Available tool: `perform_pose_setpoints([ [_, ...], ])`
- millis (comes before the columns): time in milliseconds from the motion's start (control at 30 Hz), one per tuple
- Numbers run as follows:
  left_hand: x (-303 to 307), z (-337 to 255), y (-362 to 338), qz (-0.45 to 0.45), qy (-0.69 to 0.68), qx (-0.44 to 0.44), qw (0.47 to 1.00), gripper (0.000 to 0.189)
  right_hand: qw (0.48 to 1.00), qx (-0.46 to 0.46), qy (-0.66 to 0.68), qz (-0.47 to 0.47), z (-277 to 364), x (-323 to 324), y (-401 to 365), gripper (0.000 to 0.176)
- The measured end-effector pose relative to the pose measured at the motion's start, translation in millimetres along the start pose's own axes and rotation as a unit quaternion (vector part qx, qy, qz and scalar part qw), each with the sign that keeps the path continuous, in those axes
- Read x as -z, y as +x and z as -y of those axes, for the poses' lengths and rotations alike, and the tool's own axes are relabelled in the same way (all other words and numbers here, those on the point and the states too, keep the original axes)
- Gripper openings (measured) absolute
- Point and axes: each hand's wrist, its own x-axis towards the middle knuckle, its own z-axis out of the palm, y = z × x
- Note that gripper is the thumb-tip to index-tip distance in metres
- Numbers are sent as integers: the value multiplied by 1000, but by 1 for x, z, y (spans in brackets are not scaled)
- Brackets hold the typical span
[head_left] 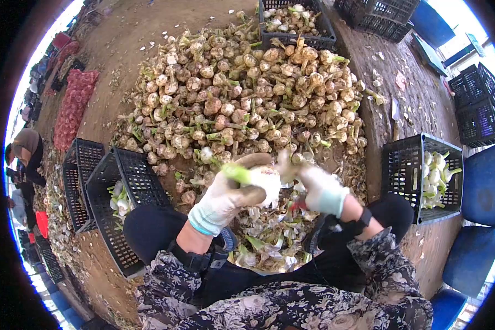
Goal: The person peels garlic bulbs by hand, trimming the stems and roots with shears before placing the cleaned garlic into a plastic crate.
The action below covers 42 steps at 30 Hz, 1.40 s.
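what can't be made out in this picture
Right hand, head view: motion blur hides its fingers and what they may hold.
Garlic bulb, head view: the left hand covers part of it, and blur softens its skin.
Top crate, head view: far end cut off by the top edge.
Person at far left, head view: too small to tell what they are handling.

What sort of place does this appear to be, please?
Probably a garlic sorting or trimming shed: there is a large garlic heap on the dirt floor, a black crate of cleaned bulbs at the right, and red mesh sacks at the left.
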Motion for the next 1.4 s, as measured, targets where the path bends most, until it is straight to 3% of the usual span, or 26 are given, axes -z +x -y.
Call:
perform_pose_setpoints([
  [67,5,12,4,-44,135,-9,990,74,996,21,11,-81,-1,-19,-5,47],
  [167,2,14,5,-49,206,-9,977,76,916,-114,371,-102,25,28,6,47],
  [200,1,15,7,-48,215,-32,975,78,921,-117,371,-22,36,46,8,51],
  [267,2,16,9,-43,216,-25,975,81,941,-55,331,-53,37,26,11,48],
  [333,1,15,7,-16,161,-57,985,73,868,-101,485,38,35,37,8,43],
  [367,-3,13,5,18,59,-56,996,72,822,-117,557,15,26,32,2,40],
  [433,-2,14,7,-15,94,-61,994,77,735,-149,661,-28,31,34,-2,31],
  [467,-2,19,3,-51,126,-60,989,83,733,-151,662,-25,38,34,-8,31],
  [533,4,23,5,-66,219,-55,972,80,903,-61,417,-81,48,33,-9,20],
  [567,4,24,4,-71,242,-45,967,79,943,-33,310,-114,54,30,-10,16],
  [600,3,23,4,-74,265,-37,961,79,948,18,277,-154,46,18,-9,21],
  [667,3,21,1,-48,239,-21,970,79,949,-77,270,-143,34,15,-3,19],
  [700,-2,21,-1,-43,162,-10,986,74,912,-169,344,-146,29,12,5,18],
  [733,-5,20,0,-35,86,0,996,70,931,-146,303,-140,26,12,6,22],
  [767,-2,21,1,-62,9,-28,998,73,838,-107,525,-102,28,9,4,26],
  [800,-7,14,1,-45,-19,-23,999,76,693,-65,716,-53,41,14,0,30],
  [867,-6,24,1,-61,7,-50,997,68,726,-103,680,7,41,9,3,36],
  [1000,-9,25,6,-184,147,-134,962,43,857,-53,500,-116,61,-9,6,35],
  [1067,-4,24,3,-213,131,-191,949,41,825,-56,550,-119,66,-11,6,30],
  [1133,11,22,6,-178,190,-137,956,41,763,-105,633,-79,64,5,12,31],
  [1200,14,29,13,-136,296,-356,875,45,787,-68,589,-169,80,1,11,32],
  [1233,9,30,12,-160,216,-336,903,45,787,-68,594,-154,79,3,10,32],
  [1267,3,26,5,-226,236,-222,919,47,785,-67,599,-141,77,4,9,32],
  [1300,32,44,9,-245,344,-197,885,48,784,-67,600,-142,73,1,9,32],
  [1367,54,55,14,-261,448,-171,838,50,869,-36,463,-172,60,-16,12,27],
  [1400,40,45,13,-246,313,-151,905,47,869,-35,462,-171,45,-25,16,27],
])
